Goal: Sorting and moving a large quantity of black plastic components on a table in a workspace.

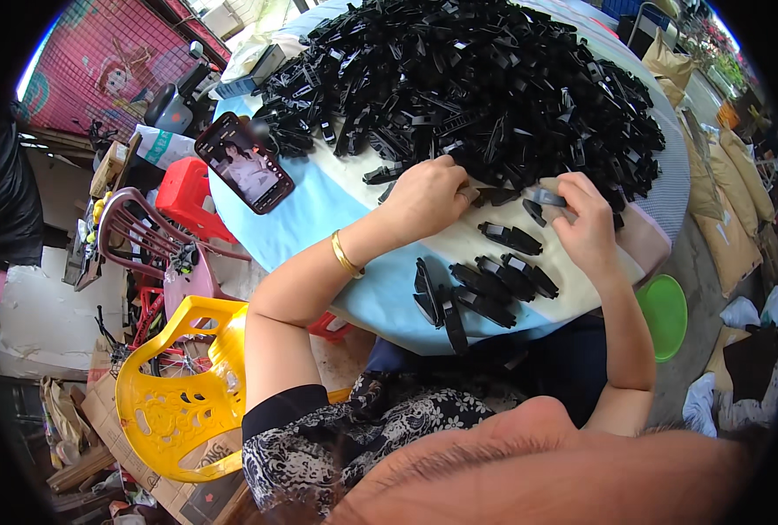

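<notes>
A large heap of black plastic clips (476, 79) covers the far half of a round table (319, 210) with a pale cloth. My left hand (424, 197) rests at the heap's near edge, its fingers closed on one black clip (494, 195). My right hand (586, 219) holds the other end of a clip piece (542, 197) close beside it. Several finished black clips (494, 280) lie in a loose row on the cloth near the table's front edge, below both hands. A gold bangle sits on my left wrist.
A smartphone (245, 162) with a lit screen lies on the table's left side. A yellow plastic chair (179, 394), a red stool (188, 197) and a maroon chair (140, 232) stand at the left. A green bowl (665, 315) and tan sacks (730, 219) sit on the right.
</notes>
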